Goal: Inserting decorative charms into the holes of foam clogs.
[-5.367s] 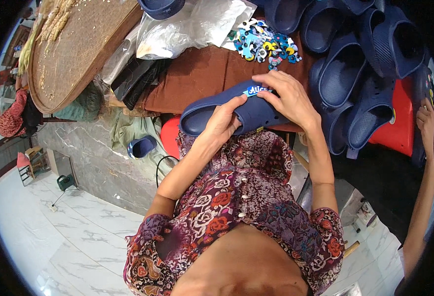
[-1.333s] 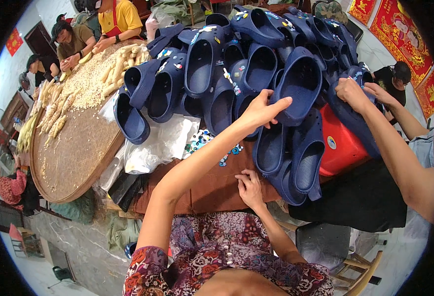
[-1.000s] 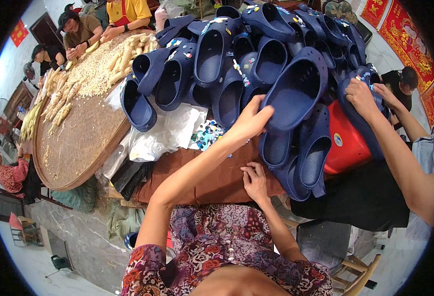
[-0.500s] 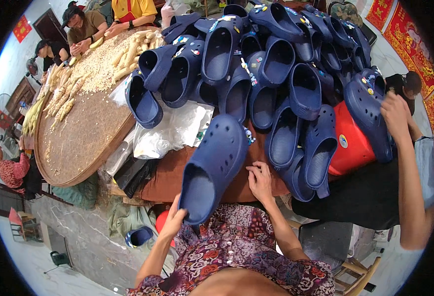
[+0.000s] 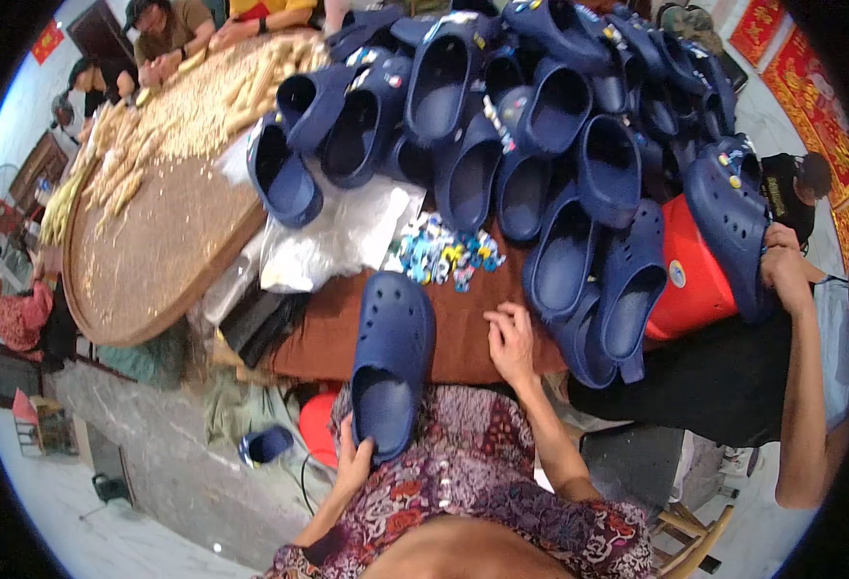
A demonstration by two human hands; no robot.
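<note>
A navy blue clog (image 5: pixel 397 323), toe pointing away from me, is held up at the near edge of the table. My left hand (image 5: pixel 354 455) grips it by the heel, with the thumb at the opening. My right hand (image 5: pixel 511 340) lies on the brown cloth (image 5: pixel 463 323), its fingers loosely spread and nothing in them. Just beyond the clog is a loose heap of small colourful shoe charms (image 5: pixel 447 253). A large pile of navy clogs (image 5: pixel 482 145) fills the far side, several with charms on them.
At the right, a co-worker's hand (image 5: pixel 786 270) touches another clog (image 5: pixel 728 217) beside a red container (image 5: pixel 685 265). A round woven tray (image 5: pixel 154 280) with corn stands at the left, with people behind it. A clear plastic bag (image 5: pixel 318 251) lies between.
My left hand has drawn the clog lower and turned it more upright, uncovering the charms. My right hand stays about where it was. The co-worker's hand has come down to the clog at the right.
</note>
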